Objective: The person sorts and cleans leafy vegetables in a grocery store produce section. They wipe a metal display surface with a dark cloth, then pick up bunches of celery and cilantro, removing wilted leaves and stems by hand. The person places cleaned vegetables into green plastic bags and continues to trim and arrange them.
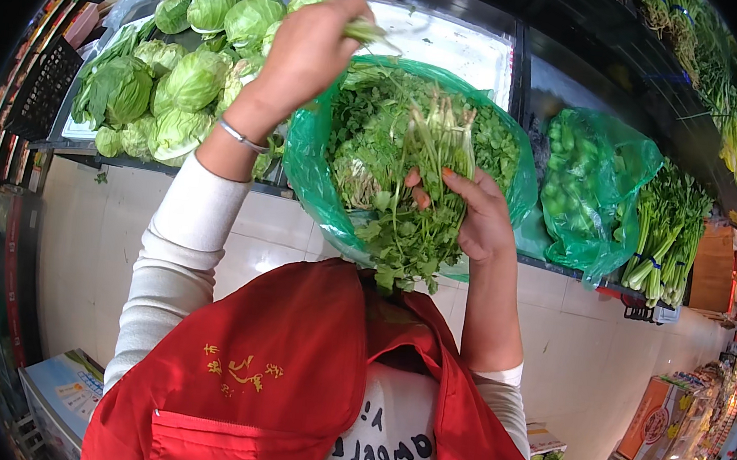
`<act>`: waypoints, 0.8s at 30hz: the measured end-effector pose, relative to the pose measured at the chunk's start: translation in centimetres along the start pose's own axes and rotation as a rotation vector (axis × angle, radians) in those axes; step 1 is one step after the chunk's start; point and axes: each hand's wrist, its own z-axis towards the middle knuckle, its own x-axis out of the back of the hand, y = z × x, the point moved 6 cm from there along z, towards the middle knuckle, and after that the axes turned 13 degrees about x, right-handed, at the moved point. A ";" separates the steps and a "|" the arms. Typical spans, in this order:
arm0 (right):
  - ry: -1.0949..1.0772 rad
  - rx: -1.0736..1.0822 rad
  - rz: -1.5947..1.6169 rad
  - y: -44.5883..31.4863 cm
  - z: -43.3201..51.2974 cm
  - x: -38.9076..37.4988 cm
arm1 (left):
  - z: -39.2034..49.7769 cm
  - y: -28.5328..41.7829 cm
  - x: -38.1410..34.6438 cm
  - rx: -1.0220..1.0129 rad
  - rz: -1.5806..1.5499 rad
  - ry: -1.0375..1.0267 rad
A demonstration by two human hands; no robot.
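Observation:
My right hand (486, 217) is closed around a bunch of cilantro (439, 163), its pale root ends pointing away from me and its leaves hanging towards my chest. Behind and under the bunch, a green plastic bag (311, 170) stands wide at the mouth, filled with more cilantro (370, 122). Raised above the bag's far left side, my left hand (313, 49) pinches a few pale green stems (364, 31) between thumb and fingers. A silver bangle (241, 136) circles the left wrist. The fingertips of my right hand show partly through the stems.
Heads of cabbage (199, 81) are heaped on the display shelf at the left. A second green bag (592, 186) of vegetables and banded celery (660, 240) lie at the right. A black crate (44, 88) stands far left. Cartons (658, 422) stand at the lower right, a box (64, 400) lower left.

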 end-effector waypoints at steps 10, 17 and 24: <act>-0.040 0.056 0.296 -0.5 0.9 -0.6 | -4.1 -2.0 -3.9 0.545 -1.354 -0.530; 0.008 0.058 0.366 0.1 1.4 -0.6 | -4.9 0.5 -4.6 0.352 -1.109 -0.431; -0.083 -0.037 0.662 0.2 1.2 -0.6 | -5.1 1.4 -5.5 0.180 -0.690 -0.541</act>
